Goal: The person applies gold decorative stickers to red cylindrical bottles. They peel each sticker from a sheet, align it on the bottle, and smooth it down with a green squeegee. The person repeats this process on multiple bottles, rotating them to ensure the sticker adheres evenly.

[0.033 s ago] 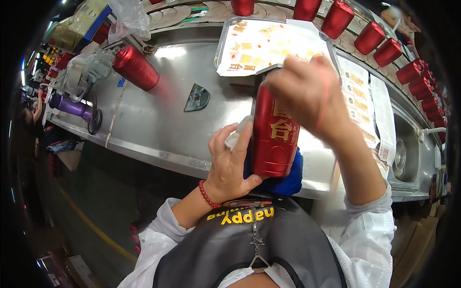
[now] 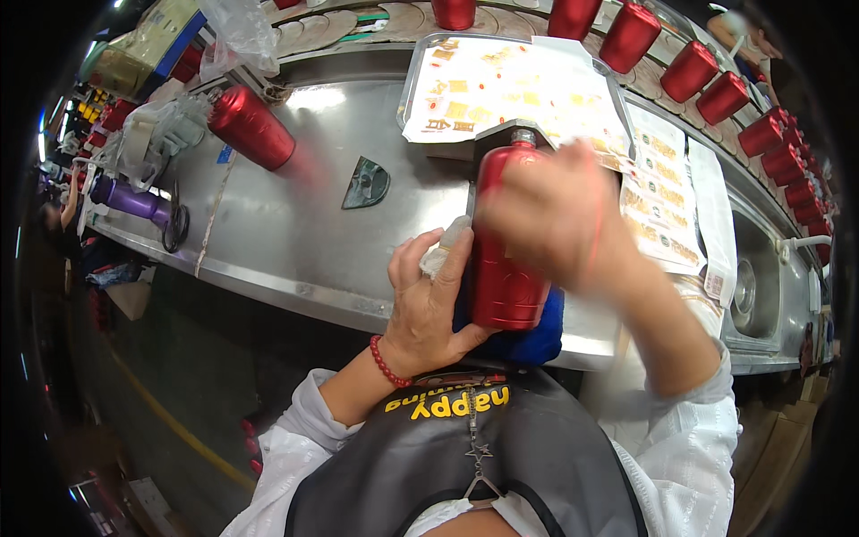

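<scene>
A glossy red bottle [image 2: 510, 300] with a bare threaded neck leans back on a blue cloth [image 2: 546, 340] at the table's front edge. My left hand [image 2: 420, 304] steadies it from the left, thumb at its base and index finger along its side. One finger of that hand wears a pale whitish cover. Over the bottle's front lies my right hand [image 2: 559, 210], smeared by motion, with its fingers unreadable. It hides the gold lettering. Behind the bottle, a white sheet with gold and red decals [image 2: 483, 76] lies in a metal tray [image 2: 404, 106].
A dark flat piece [image 2: 367, 183] lies on the metal table [image 2: 304, 242]. Left of it are another red bottle [image 2: 253, 130] and a purple handheld tool [image 2: 134, 199]. More decal sheets [image 2: 662, 192] and a sink [image 2: 756, 277] are at right. Red bottles [image 2: 631, 36] line a curved conveyor.
My right hand has moved down and left over the bottle, uncovering its neck and covering the gold lettering. My left hand and the bottle stay in place.
</scene>
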`<state>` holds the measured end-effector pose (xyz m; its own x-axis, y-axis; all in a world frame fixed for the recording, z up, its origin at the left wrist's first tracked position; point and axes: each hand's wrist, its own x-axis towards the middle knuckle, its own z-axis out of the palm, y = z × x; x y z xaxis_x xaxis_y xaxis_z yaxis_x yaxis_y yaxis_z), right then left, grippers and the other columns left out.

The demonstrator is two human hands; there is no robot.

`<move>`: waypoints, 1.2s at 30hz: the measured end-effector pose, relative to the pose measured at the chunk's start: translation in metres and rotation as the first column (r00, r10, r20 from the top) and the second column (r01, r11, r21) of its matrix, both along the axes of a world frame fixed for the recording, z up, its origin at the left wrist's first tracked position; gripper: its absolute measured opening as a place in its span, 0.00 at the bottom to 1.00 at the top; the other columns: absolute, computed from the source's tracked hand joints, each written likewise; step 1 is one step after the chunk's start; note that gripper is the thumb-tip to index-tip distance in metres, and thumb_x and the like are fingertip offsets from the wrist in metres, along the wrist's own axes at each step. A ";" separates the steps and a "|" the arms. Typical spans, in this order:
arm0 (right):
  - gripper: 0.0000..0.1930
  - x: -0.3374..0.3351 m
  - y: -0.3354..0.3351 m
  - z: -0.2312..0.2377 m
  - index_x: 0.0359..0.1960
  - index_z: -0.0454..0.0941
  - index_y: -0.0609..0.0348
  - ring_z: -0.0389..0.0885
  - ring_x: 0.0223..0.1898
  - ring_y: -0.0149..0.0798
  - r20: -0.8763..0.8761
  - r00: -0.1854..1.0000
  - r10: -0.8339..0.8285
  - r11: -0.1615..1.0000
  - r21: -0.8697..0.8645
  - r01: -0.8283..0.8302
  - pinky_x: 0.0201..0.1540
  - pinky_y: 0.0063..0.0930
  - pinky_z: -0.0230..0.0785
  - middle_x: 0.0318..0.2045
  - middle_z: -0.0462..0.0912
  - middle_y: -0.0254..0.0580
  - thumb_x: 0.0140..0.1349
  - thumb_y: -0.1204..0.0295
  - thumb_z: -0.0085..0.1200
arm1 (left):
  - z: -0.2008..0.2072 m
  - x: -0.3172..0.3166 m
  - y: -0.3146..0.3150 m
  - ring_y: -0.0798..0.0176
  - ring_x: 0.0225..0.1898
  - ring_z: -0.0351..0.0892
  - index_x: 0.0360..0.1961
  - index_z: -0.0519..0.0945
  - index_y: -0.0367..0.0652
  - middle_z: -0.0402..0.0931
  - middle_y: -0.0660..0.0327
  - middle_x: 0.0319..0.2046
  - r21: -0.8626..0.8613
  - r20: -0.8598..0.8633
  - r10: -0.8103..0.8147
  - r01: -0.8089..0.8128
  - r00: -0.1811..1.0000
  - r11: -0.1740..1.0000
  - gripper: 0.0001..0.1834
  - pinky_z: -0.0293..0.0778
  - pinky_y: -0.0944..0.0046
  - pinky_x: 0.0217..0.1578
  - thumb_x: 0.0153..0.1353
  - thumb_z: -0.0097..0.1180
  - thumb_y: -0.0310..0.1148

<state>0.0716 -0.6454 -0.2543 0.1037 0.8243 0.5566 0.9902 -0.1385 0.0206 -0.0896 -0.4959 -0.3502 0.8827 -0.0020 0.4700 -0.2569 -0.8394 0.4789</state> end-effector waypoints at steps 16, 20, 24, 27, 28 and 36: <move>0.10 -0.053 -0.038 -0.071 0.42 0.79 0.63 0.77 0.31 0.22 -0.966 0.158 0.206 0.758 0.259 0.599 0.34 0.19 0.71 0.30 0.83 0.32 0.69 0.69 0.60 | 0.010 0.033 0.015 0.45 0.71 0.52 0.73 0.63 0.44 0.66 0.51 0.66 0.218 0.069 -0.241 0.221 0.968 0.950 0.58 0.34 0.38 0.71 0.56 0.38 0.81; 0.11 -0.055 -0.039 -0.088 0.42 0.79 0.64 0.75 0.32 0.21 -0.944 0.031 0.327 0.675 0.257 0.692 0.37 0.17 0.70 0.30 0.82 0.30 0.70 0.66 0.59 | 0.000 0.032 0.017 0.49 0.70 0.55 0.71 0.68 0.45 0.72 0.55 0.63 0.095 0.079 -0.236 0.228 0.969 0.969 0.56 0.32 0.38 0.72 0.58 0.34 0.81; 0.12 -0.055 -0.040 -0.101 0.43 0.79 0.64 0.76 0.35 0.21 -0.899 -0.046 0.435 0.658 0.282 0.699 0.40 0.17 0.70 0.34 0.82 0.31 0.71 0.66 0.58 | 0.009 0.047 0.033 0.49 0.69 0.58 0.69 0.71 0.47 0.75 0.58 0.61 0.138 0.092 -0.282 0.268 0.955 0.953 0.50 0.32 0.40 0.72 0.64 0.29 0.77; 0.11 -0.057 -0.037 -0.102 0.45 0.79 0.63 0.77 0.36 0.21 -0.839 -0.100 0.535 0.631 0.319 0.708 0.41 0.17 0.71 0.36 0.83 0.32 0.72 0.67 0.57 | 0.041 0.078 0.035 0.55 0.66 0.62 0.66 0.75 0.56 0.80 0.67 0.56 0.310 0.066 -0.382 0.345 0.922 0.886 0.40 0.32 0.41 0.73 0.69 0.28 0.70; 0.11 -0.057 -0.038 -0.102 0.45 0.79 0.63 0.77 0.37 0.21 -0.826 -0.097 0.556 0.626 0.339 0.702 0.41 0.17 0.71 0.36 0.83 0.32 0.72 0.67 0.57 | 0.043 0.077 0.032 0.56 0.65 0.63 0.65 0.76 0.58 0.81 0.68 0.54 0.356 0.076 -0.427 0.375 0.901 0.856 0.38 0.32 0.42 0.73 0.70 0.28 0.69; 0.09 -0.072 -0.060 -0.103 0.44 0.78 0.61 0.76 0.36 0.20 -0.863 -0.026 0.504 0.621 0.342 0.705 0.39 0.16 0.70 0.35 0.82 0.30 0.70 0.68 0.59 | 0.041 0.097 0.029 0.61 0.57 0.69 0.56 0.84 0.62 0.86 0.73 0.41 0.339 0.129 -0.513 0.449 0.849 0.827 0.36 0.30 0.47 0.75 0.70 0.29 0.68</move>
<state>0.0000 -0.7055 -0.3569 0.9729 0.2306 -0.0145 -0.1085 0.4006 -0.9098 0.0077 -0.4671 -0.3096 0.6164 -0.5626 0.5510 -0.7288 -0.6725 0.1286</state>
